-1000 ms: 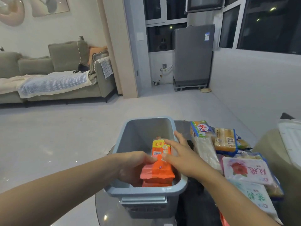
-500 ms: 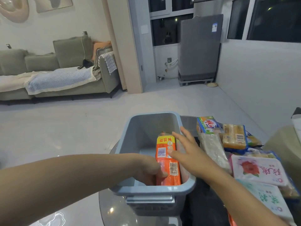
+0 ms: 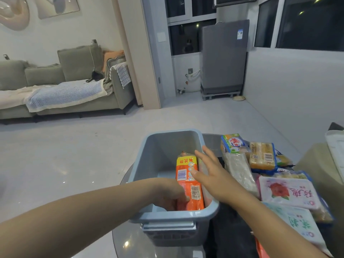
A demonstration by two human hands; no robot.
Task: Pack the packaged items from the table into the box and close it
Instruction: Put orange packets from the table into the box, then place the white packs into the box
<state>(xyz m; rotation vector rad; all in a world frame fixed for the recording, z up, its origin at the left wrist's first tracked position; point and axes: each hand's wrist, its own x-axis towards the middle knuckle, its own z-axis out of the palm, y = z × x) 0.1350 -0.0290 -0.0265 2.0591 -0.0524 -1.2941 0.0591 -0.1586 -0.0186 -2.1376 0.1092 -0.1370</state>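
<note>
The left hand [image 3: 167, 194] is half hidden behind the grey plastic box [image 3: 175, 216] rim, fingers probably curled round the glossy orange packet [image 3: 189, 183]; the right hand [image 3: 214, 175], at 3 o'clock, presses it with spread fingers.

Just two bare arms coming in from the bottom of the head view, nothing else of the person in sight. No sleeves anywhere along either forearm, so whatever top is worn ends above what the camera catches. The left hand [image 3: 168, 195] has no glove, and I can't spot a watch, band or bracelet at its wrist. Same deal with the right hand [image 3: 214, 175]: uncovered, no ring on the fingers [image 3: 202, 155] that show, nails short and plain as far as I can tell. Both forearms look smooth, with no marks or tattoos on the sides facing the camera.
</note>
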